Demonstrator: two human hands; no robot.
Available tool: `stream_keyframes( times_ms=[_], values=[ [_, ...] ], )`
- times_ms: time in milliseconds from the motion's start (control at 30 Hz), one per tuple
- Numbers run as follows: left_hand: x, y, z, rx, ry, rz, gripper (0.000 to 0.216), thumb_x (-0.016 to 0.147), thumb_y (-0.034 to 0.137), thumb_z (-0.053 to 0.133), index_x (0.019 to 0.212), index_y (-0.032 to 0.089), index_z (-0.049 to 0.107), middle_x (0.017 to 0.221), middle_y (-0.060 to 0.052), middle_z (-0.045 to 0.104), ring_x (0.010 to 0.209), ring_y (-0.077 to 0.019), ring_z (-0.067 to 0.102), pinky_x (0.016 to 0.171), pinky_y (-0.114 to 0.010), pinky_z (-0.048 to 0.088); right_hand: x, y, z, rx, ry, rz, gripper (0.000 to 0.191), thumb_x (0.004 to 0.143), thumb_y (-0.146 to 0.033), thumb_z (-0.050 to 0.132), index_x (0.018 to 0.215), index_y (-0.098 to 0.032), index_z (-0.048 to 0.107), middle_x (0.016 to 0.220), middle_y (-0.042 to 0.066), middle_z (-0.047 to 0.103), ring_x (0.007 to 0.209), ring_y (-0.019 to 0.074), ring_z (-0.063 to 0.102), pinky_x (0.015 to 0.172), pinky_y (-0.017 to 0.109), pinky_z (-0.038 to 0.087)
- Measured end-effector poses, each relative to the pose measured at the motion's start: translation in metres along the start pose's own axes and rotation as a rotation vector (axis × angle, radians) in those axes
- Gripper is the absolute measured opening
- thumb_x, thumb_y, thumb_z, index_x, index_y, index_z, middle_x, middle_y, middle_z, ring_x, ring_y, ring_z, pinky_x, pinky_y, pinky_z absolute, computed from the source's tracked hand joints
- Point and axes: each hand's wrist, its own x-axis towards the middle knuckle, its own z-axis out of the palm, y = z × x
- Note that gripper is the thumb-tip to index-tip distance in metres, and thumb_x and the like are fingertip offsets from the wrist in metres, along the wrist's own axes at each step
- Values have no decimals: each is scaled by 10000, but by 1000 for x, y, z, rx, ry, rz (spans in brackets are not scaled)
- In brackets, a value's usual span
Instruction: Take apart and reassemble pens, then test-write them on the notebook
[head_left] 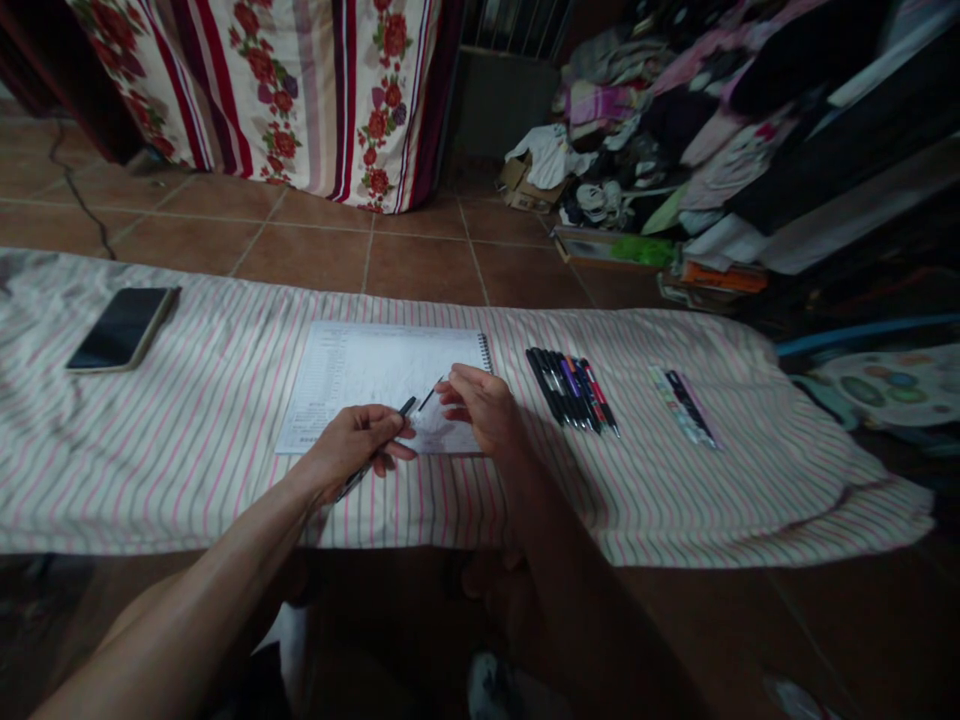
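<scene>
My left hand (356, 447) is closed around a dark pen barrel (406, 407), which pokes out past my fingers towards the right. My right hand (484, 405) pinches a thin refill or tip piece (430, 396) that points at the barrel's end. Both hands hover over the lower edge of an open spiral notebook (375, 372) with printed lines. The notebook lies on a pink-and-white striped cloth (187, 450) spread on the tiled floor.
A row of several pens (571, 388) lies right of the notebook, and a small packet of pens (684, 404) further right. A dark phone (122, 327) rests at the cloth's left. Floral bedding (300, 90) and a pile of clothes (675, 130) stand behind.
</scene>
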Motion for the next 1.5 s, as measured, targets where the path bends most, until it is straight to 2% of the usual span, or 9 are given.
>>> stream_keyframes(
  times_ms=[133, 267, 467, 667, 833, 1033, 1267, 1400, 1500],
  values=[
    [0, 0, -1, 1, -1, -5, 140, 822, 222, 582, 768, 110, 646, 873, -120, 702, 620, -143, 681, 374, -152, 378, 2, -4, -7, 9, 33, -30, 199, 763, -170, 583, 959, -142, 582, 665, 6, 668, 500, 82, 572, 377, 155, 424],
    [0, 3, -2, -10, -8, -7, 155, 805, 258, 614, 771, 110, 644, 899, -129, 705, 628, -136, 679, 381, -144, 360, 6, -4, -14, 21, 72, -93, 179, 736, -260, 621, 877, -149, 613, 662, -5, 655, 478, 63, 544, 385, 153, 398],
    [1, 2, -8, -39, -42, 2, 156, 812, 259, 605, 790, 110, 648, 916, -127, 702, 622, -120, 668, 393, -140, 349, 8, 1, -12, 16, 8, -166, 273, 658, -407, 663, 709, -150, 588, 564, -28, 590, 417, 52, 483, 369, 167, 336],
    [6, 1, -12, -83, -56, -2, 158, 783, 272, 646, 804, 116, 662, 861, -101, 703, 573, -100, 642, 395, -143, 348, 11, 1, -16, -8, 49, -219, 368, 618, -357, 665, 918, -167, 570, 631, -33, 629, 457, 69, 523, 397, 170, 347],
    [5, 6, -8, -66, 2, 71, 164, 721, 253, 699, 805, 114, 677, 817, -91, 706, 579, -103, 636, 422, -150, 373, 13, 6, -17, -118, 39, -296, 321, 643, -325, 636, 920, -167, 597, 644, -31, 615, 486, 76, 539, 405, 172, 353],
    [5, 9, -9, -43, 70, 89, 187, 669, 263, 729, 779, 117, 690, 648, -70, 681, 493, -101, 591, 402, -164, 369, 6, 7, -11, -202, -77, -330, 244, 694, -337, 621, 875, -175, 620, 665, -12, 635, 527, 89, 556, 418, 175, 383],
    [4, 9, -13, 70, 78, 163, 166, 670, 291, 707, 736, 140, 691, 516, -16, 609, 427, -86, 513, 409, -179, 370, -10, 7, -2, -316, -286, -313, 327, 735, -446, 611, 925, -181, 636, 665, -3, 638, 512, 100, 547, 387, 181, 392],
    [3, 2, -11, 160, 56, 208, 192, 695, 303, 688, 820, 159, 699, 516, 10, 586, 424, -83, 479, 421, -189, 350, -13, 11, 1, -391, -314, -356, 298, 726, -417, 640, 929, -201, 662, 691, -4, 641, 576, 109, 572, 431, 182, 426],
    [5, -5, -12, 276, 91, 288, 188, 730, 323, 659, 857, 192, 705, 533, 21, 573, 439, -93, 465, 427, -200, 340, -14, 13, 2, -379, -334, -365, 217, 733, -375, 636, 860, -203, 674, 679, -7, 638, 565, 102, 567, 431, 176, 423]
  ],
)
